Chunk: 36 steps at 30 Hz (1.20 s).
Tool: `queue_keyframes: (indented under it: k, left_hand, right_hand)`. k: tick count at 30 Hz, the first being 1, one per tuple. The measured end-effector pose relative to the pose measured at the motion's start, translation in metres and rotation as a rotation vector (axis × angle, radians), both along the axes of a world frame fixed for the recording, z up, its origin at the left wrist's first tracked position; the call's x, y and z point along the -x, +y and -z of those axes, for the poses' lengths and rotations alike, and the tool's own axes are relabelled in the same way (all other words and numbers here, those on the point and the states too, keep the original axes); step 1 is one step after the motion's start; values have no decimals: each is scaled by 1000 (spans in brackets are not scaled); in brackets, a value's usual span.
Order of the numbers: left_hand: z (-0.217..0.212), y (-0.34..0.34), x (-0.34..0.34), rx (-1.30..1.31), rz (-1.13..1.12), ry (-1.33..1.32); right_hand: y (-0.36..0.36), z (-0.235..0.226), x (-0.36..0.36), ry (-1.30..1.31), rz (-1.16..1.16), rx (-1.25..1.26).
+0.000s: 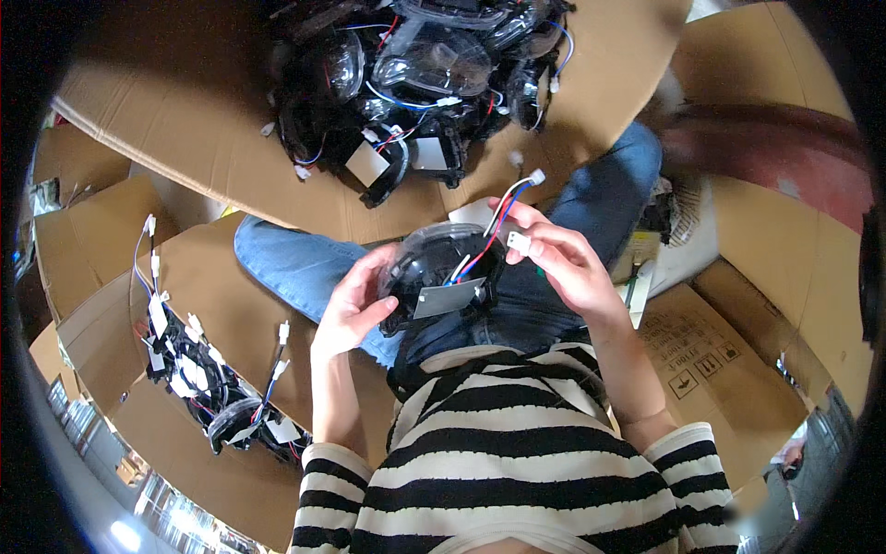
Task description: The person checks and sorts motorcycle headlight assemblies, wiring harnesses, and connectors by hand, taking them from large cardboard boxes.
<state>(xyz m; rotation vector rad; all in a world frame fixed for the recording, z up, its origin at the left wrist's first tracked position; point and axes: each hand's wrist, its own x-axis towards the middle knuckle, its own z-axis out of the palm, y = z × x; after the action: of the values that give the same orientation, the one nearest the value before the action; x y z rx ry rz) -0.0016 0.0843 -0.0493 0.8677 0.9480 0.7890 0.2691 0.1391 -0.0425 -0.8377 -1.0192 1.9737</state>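
My left hand [355,305] grips the left side of a black lamp housing [441,277] with a clear lens and a grey label, held over my lap. From the housing rise red, blue and white wires [503,208] ending in white plug connectors. My right hand [554,254] pinches one white connector [518,242] at its fingertips, just right of the housing. A second white connector [536,175] sticks up above my right hand.
A heap of similar black lamp housings [415,83] with wires lies on flattened cardboard [185,120] ahead. More wired units [212,388] sit on cardboard to my left. Cardboard boxes [720,369] lie to the right. My jeans-clad legs [295,263] stretch forward.
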Motion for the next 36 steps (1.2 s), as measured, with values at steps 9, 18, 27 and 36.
queue_keyframes:
  k: [9,18,27,36]
  left_hand:
    - [-4,28,-28,-135,24,280]
    - [-20,18,-90,-526,298,412]
    - [-7,8,-105,-474,340,30]
    - [-14,-6,-122,-494,269,172]
  right_hand:
    - [-5,-35,2,-37,74,-104]
    - [-79,-3,10,-298,-177,-47]
    - [-83,-5,-2,-359,-180,-77]
    - [-86,-27,-33,-656,-255,-375]
